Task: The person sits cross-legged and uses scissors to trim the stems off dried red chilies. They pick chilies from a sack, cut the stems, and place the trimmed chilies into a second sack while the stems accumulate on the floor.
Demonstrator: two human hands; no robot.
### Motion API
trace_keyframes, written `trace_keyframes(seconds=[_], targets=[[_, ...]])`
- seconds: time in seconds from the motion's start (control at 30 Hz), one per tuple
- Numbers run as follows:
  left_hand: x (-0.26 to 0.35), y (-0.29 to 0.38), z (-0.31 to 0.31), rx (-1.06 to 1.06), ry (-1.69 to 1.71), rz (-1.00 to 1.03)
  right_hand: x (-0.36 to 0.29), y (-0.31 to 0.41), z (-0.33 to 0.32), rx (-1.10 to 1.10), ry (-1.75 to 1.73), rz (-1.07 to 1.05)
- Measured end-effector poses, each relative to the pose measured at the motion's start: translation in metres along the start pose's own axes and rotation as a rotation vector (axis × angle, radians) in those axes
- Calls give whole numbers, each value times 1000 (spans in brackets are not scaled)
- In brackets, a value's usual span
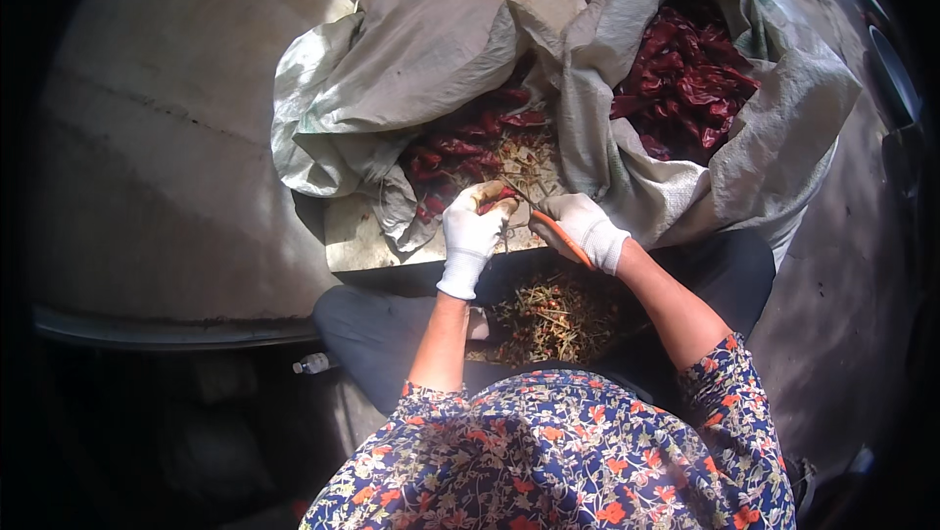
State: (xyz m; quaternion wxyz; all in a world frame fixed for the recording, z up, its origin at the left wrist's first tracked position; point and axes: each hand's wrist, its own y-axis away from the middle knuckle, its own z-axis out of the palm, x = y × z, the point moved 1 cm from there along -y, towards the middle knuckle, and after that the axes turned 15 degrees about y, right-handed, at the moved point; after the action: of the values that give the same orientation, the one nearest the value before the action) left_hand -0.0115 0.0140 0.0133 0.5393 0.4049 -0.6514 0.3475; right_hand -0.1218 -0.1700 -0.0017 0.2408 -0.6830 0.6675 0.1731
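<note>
My left hand [472, 225], in a white work glove with stained fingertips, pinches a dried red chili pepper [502, 201]. In my right hand [584, 227], gloved in white too, are scissors [561, 236] with orange handles. Their blades point up and left and reach the pepper by my left fingers. Whether the blades are apart, I cannot tell. Just beyond my hands, more dried red chilies [459, 148] spill from the mouth of a woven sack [411, 67] lying on a board [367, 236]. Cut stems [530, 155] litter the board beside them.
At the right stands a second woven sack [789, 100], its rim rolled back, full of dried red chilies [690, 82]. A heap of stems and seeds [558, 317] lies below the board, between my legs. A small bottle [313, 363] is at the lower left.
</note>
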Motion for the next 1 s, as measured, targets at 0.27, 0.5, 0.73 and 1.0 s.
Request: trace_keyframes(seconds=[0.27, 0.5, 0.73, 1.0], targets=[[-36, -4, -8, -70, 838, -185, 1, 4, -22, -188, -1374, 286], [-74, -40, -49, 256, 347, -209, -13, 20, 1, -760, 587, 116], [37, -78, 112, -494, 1116, -32, -10, 18, 17, -484, 461, 128], [-57, -89, 66, 164, 73, -2, -4, 22, 18, -535, 485, 136]])
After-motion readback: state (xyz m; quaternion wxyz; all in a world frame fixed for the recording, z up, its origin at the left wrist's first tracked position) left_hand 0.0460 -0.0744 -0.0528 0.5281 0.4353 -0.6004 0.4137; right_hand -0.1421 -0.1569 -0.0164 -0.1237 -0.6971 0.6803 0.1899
